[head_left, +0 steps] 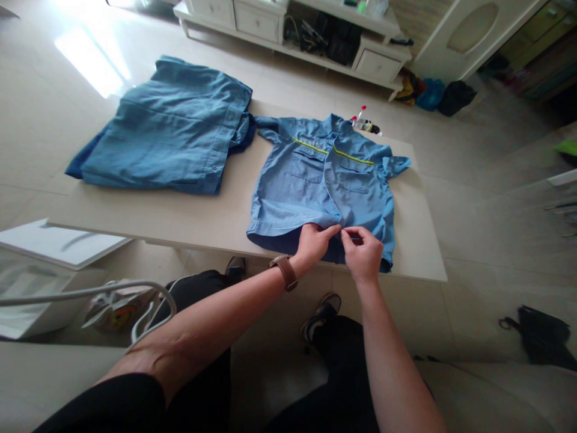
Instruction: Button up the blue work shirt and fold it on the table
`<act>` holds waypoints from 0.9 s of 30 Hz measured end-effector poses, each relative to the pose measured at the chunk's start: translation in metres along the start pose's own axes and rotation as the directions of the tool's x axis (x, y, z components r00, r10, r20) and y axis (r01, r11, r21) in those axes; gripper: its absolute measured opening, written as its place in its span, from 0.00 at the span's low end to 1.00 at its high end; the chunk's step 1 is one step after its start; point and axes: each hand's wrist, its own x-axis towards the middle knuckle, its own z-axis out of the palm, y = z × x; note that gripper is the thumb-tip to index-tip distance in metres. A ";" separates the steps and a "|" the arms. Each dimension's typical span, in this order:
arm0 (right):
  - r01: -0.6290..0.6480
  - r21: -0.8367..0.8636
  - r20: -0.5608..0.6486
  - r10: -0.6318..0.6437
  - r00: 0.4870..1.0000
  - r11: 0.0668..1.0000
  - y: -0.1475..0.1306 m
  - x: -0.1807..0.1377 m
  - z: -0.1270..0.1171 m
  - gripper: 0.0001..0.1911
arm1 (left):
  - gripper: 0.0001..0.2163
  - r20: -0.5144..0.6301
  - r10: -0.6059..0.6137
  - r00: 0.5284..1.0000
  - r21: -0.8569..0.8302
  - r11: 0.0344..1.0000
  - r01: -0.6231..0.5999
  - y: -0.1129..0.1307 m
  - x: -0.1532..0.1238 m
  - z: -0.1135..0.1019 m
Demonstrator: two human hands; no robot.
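A blue work shirt [295, 189] with yellow-green piping and two chest pockets lies front up on the table, collar away from me. Its front edges meet along the middle. At the bottom of that opening, my left hand [313, 243] pinches the hem, partly under the cloth, and lifts it so the dark inside shows. Close beside it, my right hand [364, 249] pinches the other front edge at the same spot. The fingertips of both hands nearly touch; any button between them is too small to make out.
A pile of blue garments [166, 132] lies on the left of the table [211, 219]. Small bottles with red caps [362, 114] stand beyond the shirt's collar. A white box [63, 243] and a grey cable [112, 287] are at lower left. A white cabinet [256, 21] stands across the floor.
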 end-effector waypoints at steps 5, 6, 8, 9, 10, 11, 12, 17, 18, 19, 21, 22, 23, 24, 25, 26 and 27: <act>0.059 -0.040 -0.004 -0.059 0.998 0.997 -0.002 0.000 -0.001 0.08 | 0.12 -0.025 -0.017 1.000 -0.035 0.999 0.016 0.000 0.001 0.001; 0.071 -0.045 -0.005 -0.071 0.997 0.996 -0.003 0.000 -0.001 0.08 | 0.12 -0.029 -0.022 0.999 -0.033 0.999 0.021 0.001 0.001 0.002; 0.094 -0.057 -0.006 -0.095 0.995 0.994 -0.003 0.001 -0.001 0.08 | 0.12 -0.036 -0.035 0.999 -0.032 0.999 0.034 0.001 0.000 0.002; 0.105 -0.065 -0.004 -0.106 0.994 0.992 -0.003 0.001 -0.001 0.08 | 0.12 -0.039 -0.042 0.998 -0.030 0.999 0.040 0.001 0.000 0.002; 0.114 -0.072 -0.001 -0.114 0.993 0.991 -0.003 0.001 0.000 0.08 | 0.12 -0.040 -0.045 0.998 -0.026 0.999 0.044 0.002 0.000 0.002; 0.121 -0.077 0.002 -0.122 0.993 0.990 -0.003 0.001 0.000 0.07 | 0.12 -0.039 -0.043 0.998 -0.018 0.999 0.043 0.003 0.000 0.002; 0.127 -0.079 0.005 -0.127 0.992 0.989 -0.002 0.001 0.000 0.07 | 0.12 -0.034 -0.039 0.999 -0.006 0.999 0.039 0.003 -0.001 0.001; 0.157 -0.078 0.024 -0.155 0.988 0.985 -0.001 0.001 -0.001 0.06 | 0.11 0.019 -0.022 1.000 0.075 0.997 0.021 0.007 0.000 0.000; 0.163 -0.085 0.028 -0.162 0.986 0.983 -0.001 0.001 -0.001 0.07 | 0.11 0.024 -0.017 1.000 0.083 0.996 0.015 0.007 0.000 -0.001; 0.173 -0.092 0.028 -0.171 0.985 0.981 -0.002 0.001 -0.001 0.07 | 0.11 0.027 -0.008 1.000 0.089 0.996 0.006 0.008 0.000 -0.001; 0.194 -0.101 0.024 -0.193 0.981 0.976 -0.004 0.001 -0.002 0.08 | 0.10 0.034 0.003 0.999 0.096 0.995 -0.006 0.009 0.000 -0.001; 0.201 -0.104 0.020 -0.200 0.979 0.974 -0.004 0.001 -0.002 0.09 | 0.10 0.037 0.003 0.999 0.099 0.995 -0.006 0.009 -0.001 -0.001; 0.205 -0.106 0.017 -0.204 0.979 0.973 -0.005 0.001 -0.002 0.09 | 0.11 0.035 -0.003 0.999 0.100 0.995 -0.001 0.009 -0.001 -0.001; 0.204 -0.106 0.015 -0.204 0.979 0.973 -0.006 0.001 -0.002 0.09 | 0.12 0.031 -0.015 0.999 0.102 0.995 0.011 0.010 -0.002 -0.001; 0.201 -0.108 0.014 -0.201 0.980 0.974 -0.007 0.001 -0.002 0.09 | 0.12 0.023 -0.030 0.999 0.103 0.994 0.028 0.010 -0.002 -0.001; 0.198 -0.110 0.013 -0.198 0.980 0.974 -0.008 0.001 -0.003 0.09 | 0.13 0.012 -0.047 0.999 0.103 0.994 0.046 0.009 -0.002 -0.001; 0.198 -0.113 0.011 -0.198 0.980 0.974 -0.009 0.001 -0.003 0.09 | 0.13 0.003 -0.064 0.998 0.099 0.993 0.063 0.009 -0.002 -0.001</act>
